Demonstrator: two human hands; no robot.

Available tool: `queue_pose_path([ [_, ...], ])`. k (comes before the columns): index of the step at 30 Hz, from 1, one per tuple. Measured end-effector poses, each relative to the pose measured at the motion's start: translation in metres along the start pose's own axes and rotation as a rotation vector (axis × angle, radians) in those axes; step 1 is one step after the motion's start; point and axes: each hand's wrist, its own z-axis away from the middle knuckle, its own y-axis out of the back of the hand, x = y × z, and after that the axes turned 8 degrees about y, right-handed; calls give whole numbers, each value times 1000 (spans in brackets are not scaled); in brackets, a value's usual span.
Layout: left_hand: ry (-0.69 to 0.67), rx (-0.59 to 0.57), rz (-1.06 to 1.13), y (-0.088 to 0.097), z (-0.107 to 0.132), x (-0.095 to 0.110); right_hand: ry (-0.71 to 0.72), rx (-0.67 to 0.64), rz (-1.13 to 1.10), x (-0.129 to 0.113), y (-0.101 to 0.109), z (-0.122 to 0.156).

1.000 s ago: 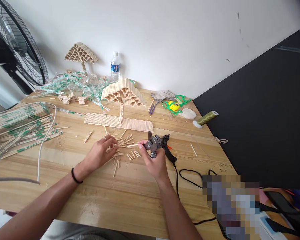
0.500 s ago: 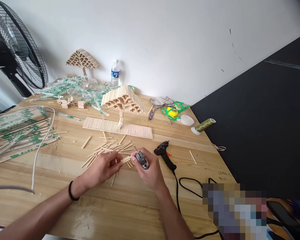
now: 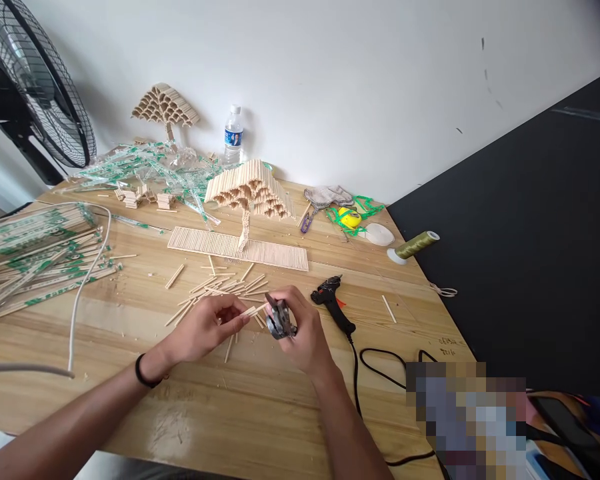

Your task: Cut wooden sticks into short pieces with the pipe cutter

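My left hand pinches a few short wooden sticks between thumb and fingers. Their far ends point at my right hand, whose fingers are wrapped round a dark metal hand tool with a narrow blade-like tip; its exact kind is unclear. Fingers hide part of both the sticks and the tool. Just beyond my hands lies a loose pile of cut sticks. Behind the pile, a tree model made of sticks stands on a flat base of sticks.
A black glue gun lies right of my hands, its cord running forward. Wrapped chopsticks and a white cable are at left. Farther back are a second stick tree, a water bottle, a thread spool and a fan.
My right hand has turned the metal tool, so its other side now shows and its tip is close to the sticks. The left hand keeps its pinch on them. The view has shifted slightly.
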Motion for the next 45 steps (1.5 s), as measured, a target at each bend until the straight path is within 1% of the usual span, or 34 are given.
queue_pose_path([
  [4, -19, -39, 79, 5, 2, 7, -56, 12, 149, 9, 9, -1],
  [7, -45, -40, 140, 7, 5, 11, -77, -21, 210, 13, 10, -1],
  [11, -90, -32, 204, 7, 7, 12, -64, -102, 223, 6, 3, -2],
  [14, -127, -38, 201, 7, 8, 11, -49, -145, 215, -1, -3, -2],
  [19, -164, -18, 137, 8, 10, 12, -49, -129, 212, -3, -6, -1],
  [23, -168, -4, 89, 8, 11, 14, -48, -102, 210, -3, -6, -1],
  [33, -146, 17, 68, 8, 11, 12, -41, -146, 207, -4, -6, -1],
  [39, -110, 3, 80, 7, 11, 7, -68, -162, 265, -3, -8, 0],
  [45, -82, 12, 110, 6, 12, 10, -109, -183, 363, -5, -9, 1],
])
